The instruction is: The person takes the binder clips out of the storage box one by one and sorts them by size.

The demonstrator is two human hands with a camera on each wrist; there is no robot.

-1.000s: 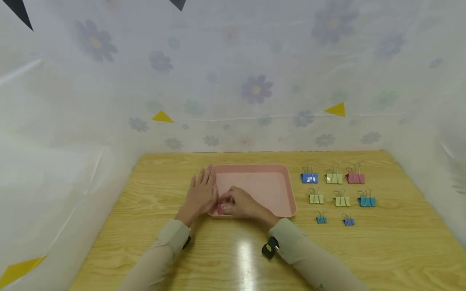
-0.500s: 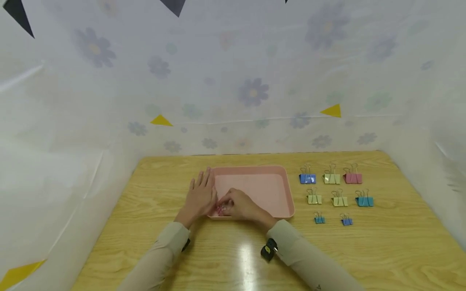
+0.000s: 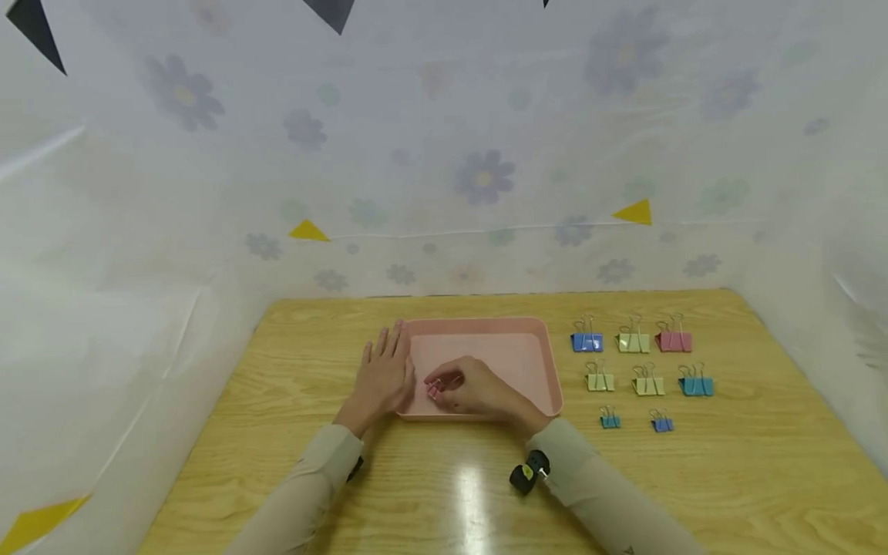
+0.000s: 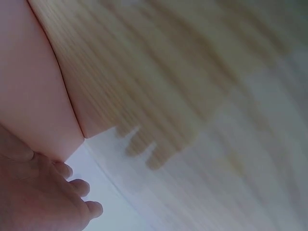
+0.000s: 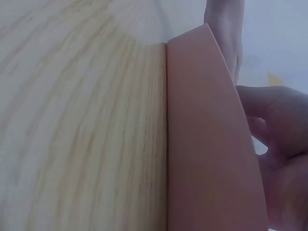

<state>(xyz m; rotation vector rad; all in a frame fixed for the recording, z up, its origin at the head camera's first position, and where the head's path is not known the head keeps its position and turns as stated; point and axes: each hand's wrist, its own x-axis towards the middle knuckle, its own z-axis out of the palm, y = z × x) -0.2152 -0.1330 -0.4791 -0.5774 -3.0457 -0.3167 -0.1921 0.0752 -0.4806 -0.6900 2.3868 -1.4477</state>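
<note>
A shallow pink tray [image 3: 486,324] lies on the wooden table. My left hand [image 3: 380,378] rests along its left rim with fingers straight; the left wrist view shows that hand [image 4: 43,192] against the tray's outer wall [image 4: 33,77]. Inside the tray, towards its left front, my right hand [image 3: 473,388] pinches a small pink binder clip [image 3: 434,388] between thumb and fingers. In the right wrist view the tray's front wall [image 5: 207,130] hides the clip and part of the right hand [image 5: 284,139].
Right of the tray, binder clips stand in rows: a large blue one [image 3: 587,342], a large pink one [image 3: 674,341], a teal one [image 3: 696,385], a small blue one [image 3: 662,424] and several others. A flowered white sheet [image 3: 444,139] hangs behind the table [image 3: 416,493].
My right hand has moved a little to the right, away from the tray's left wall, bringing the pink binder clip with it. The left hand has stayed at the rim.
</note>
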